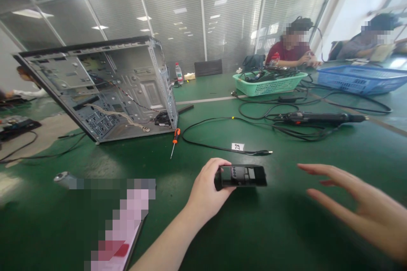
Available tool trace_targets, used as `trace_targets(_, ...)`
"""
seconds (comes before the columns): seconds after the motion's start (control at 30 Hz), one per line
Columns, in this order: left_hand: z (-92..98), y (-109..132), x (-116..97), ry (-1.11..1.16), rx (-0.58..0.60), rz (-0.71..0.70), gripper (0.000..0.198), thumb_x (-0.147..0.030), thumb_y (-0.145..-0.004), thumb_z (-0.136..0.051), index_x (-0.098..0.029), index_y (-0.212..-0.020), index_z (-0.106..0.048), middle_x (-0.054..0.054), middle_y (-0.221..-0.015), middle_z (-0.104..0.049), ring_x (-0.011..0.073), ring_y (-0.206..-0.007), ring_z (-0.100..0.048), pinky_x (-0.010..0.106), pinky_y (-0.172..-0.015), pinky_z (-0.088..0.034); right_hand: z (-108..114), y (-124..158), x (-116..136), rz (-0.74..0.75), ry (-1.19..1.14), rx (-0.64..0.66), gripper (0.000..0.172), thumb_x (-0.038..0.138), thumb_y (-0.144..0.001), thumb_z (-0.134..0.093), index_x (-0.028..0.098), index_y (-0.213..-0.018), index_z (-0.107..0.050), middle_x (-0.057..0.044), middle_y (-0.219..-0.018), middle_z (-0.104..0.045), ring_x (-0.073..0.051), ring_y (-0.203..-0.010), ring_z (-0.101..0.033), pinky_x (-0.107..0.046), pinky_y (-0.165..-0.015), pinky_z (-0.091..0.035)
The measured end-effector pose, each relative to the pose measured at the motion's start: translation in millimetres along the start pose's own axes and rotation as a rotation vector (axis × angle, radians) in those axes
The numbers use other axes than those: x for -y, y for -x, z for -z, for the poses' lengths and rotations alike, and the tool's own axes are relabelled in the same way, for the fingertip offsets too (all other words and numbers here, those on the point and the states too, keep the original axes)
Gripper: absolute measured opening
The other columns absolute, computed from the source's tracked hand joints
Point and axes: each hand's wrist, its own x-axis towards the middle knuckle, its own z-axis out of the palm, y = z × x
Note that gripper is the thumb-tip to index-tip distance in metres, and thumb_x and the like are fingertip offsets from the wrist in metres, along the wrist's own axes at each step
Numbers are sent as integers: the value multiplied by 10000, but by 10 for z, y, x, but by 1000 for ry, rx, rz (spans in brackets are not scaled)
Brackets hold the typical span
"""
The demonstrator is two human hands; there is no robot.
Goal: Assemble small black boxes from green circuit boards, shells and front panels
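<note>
My left hand [212, 186] is closed around one end of a black box-shaped device [243, 176], just above the green table or resting on it; I cannot tell which. Its side facing me has a row of small round marks and a light patch. To the right, my right hand [346, 203] is held apart from the device, fingers and thumb spread, with nothing in it. Beyond the device lie a black cable [219, 149] with a metal-tipped plug and a small paper label [238, 147]. An orange-handled screwdriver [176, 137] lies farther left.
An opened computer case [136, 89] stands at the left back. A black electric screwdriver [318, 117] lies at right among cords. Behind are a green basket [273, 87] of cables, a blue basket [356, 80], a bottle [178, 73] and two people. A pixelated pink object [127, 224] lies front left.
</note>
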Motion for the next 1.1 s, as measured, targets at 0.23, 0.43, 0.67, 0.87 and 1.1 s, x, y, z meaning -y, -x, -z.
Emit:
trace_targets(0.23, 30, -7, -1, 23, -127, -205, 470, 15, -673, -518, -240, -1069, -520, 41, -1233, -568, 201, -1167, -515, 374, -1017, -380, -679, -309, 675, 247, -67, 165, 490, 263, -840, -430, 249, -1320, -334, -71, -1355, -406, -244, -1237, -423, -457, -1041, -375)
trace_targets(0.43, 48, 36, -82, -1, -3, -36, 448, -220, -689, -692, -247, -1101, -517, 34, -1058, -642, 220, -965, -601, 351, -863, -467, -679, -289, 556, 36, -328, 179, 531, 436, -799, -583, 194, -1241, -414, -118, -1198, -517, -273, -1080, -528, -424, -927, -461)
trace_targets(0.67, 14, 0, 18, 328, 62, 250, 281, -471, -877, -397, -216, -865, -516, -6, -720, -568, 163, -659, -571, 254, -576, -458, -642, -257, 651, -234, -773, 380, 708, 709, -751, -539, 140, -1159, -436, -19, -664, -553, -153, -594, -516, -262, -572, -423)
trace_targets(0.87, 20, 9, 52, 195, 121, 162, 574, -599, -906, -133, -203, -666, -472, -18, -550, -477, 150, -558, -494, 272, -626, -402, -662, -277, 630, -738, -1198, 511, 437, 591, -864, -513, 155, -871, -484, -10, -618, -555, -97, -531, -524, -170, -505, -397)
trace_targets(1.1, -13, -19, 59, 327, 124, 270, 575, -723, -804, -270, -205, -610, -428, -60, -470, -364, 112, -444, -360, 247, -499, -346, -619, -273, 686, -980, -1429, 554, 265, 329, -994, -367, 155, -813, -450, -25, -574, -584, -97, -475, -555, -135, -459, -410)
